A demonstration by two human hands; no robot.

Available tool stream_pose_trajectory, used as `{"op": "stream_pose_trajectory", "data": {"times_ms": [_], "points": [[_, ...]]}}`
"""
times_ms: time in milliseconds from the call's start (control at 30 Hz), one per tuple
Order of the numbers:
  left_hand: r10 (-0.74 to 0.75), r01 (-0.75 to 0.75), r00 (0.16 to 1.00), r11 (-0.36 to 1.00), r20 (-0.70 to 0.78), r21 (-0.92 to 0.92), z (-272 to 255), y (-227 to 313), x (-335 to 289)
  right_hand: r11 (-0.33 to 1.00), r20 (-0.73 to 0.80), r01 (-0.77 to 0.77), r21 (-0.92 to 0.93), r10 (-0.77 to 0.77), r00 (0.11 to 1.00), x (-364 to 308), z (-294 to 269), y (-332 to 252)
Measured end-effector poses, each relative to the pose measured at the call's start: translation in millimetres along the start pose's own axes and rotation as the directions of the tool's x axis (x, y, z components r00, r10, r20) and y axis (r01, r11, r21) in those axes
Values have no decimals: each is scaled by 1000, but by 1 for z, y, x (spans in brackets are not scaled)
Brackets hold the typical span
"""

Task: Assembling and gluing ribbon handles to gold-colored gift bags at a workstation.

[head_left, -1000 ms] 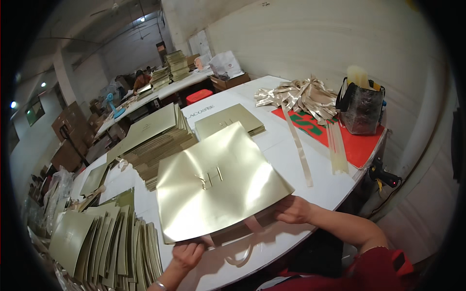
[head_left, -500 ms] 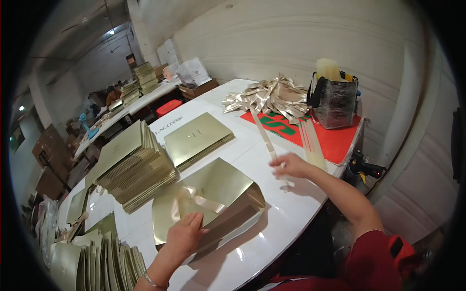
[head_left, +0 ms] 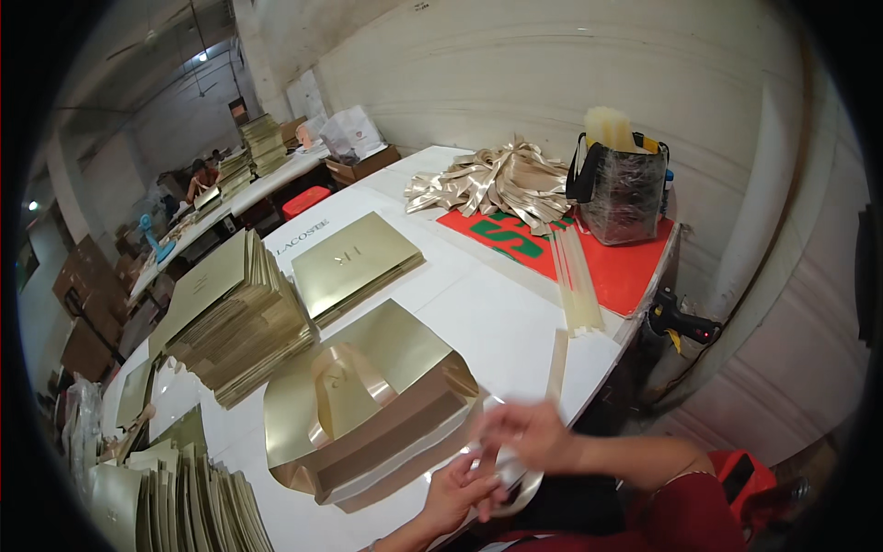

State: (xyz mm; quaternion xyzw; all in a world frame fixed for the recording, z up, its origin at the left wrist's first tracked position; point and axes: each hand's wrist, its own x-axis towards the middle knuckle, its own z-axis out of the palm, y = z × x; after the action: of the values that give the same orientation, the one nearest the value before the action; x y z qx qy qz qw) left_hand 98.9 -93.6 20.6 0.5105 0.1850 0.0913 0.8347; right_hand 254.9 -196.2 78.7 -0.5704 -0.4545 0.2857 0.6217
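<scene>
Just in front of me at the table's near edge, my left hand (head_left: 460,489) and my right hand (head_left: 532,438) are close together. Between them they pinch a satin ribbon (head_left: 557,365); one length lies over the table beyond my right hand, and another loops below it. Motion smears my right fingers. To their left lies a gold paper bag (head_left: 303,400) on its side, its open end toward me. A pale ribbon handle (head_left: 363,373) arches over its upper face. Neither hand touches the bag.
Stacks of gold bags (head_left: 207,285) stand at the left, with a flatter pile (head_left: 359,262) behind. Bunched ribbons (head_left: 501,184), glue sticks (head_left: 577,285) and a black-handled container (head_left: 625,193) are at the far right. A glue gun (head_left: 681,320) hangs by the right edge. Another person (head_left: 200,179) sits far back.
My left hand has left the bag and come right to meet my right hand. My right hand has drawn the ribbon nearer. The bag's ribbon handle now stands in an arch.
</scene>
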Motion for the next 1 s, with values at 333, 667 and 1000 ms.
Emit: {"op": "stream_pose_trajectory", "data": {"times_ms": [333,667,1000], "points": [[-213,377,914,757,-344,534,-115,55,-157,874,-664,-70,481,415,622,23,-132,104],[206,-616,778,431,-593,-659,-194,-25,-230,592,-316,-160,790,616,721,14,-46,78],[522,-178,790,-306,322,935,-41,67,-34,779,34,-548,306,566,824,-5,38,73]]}}
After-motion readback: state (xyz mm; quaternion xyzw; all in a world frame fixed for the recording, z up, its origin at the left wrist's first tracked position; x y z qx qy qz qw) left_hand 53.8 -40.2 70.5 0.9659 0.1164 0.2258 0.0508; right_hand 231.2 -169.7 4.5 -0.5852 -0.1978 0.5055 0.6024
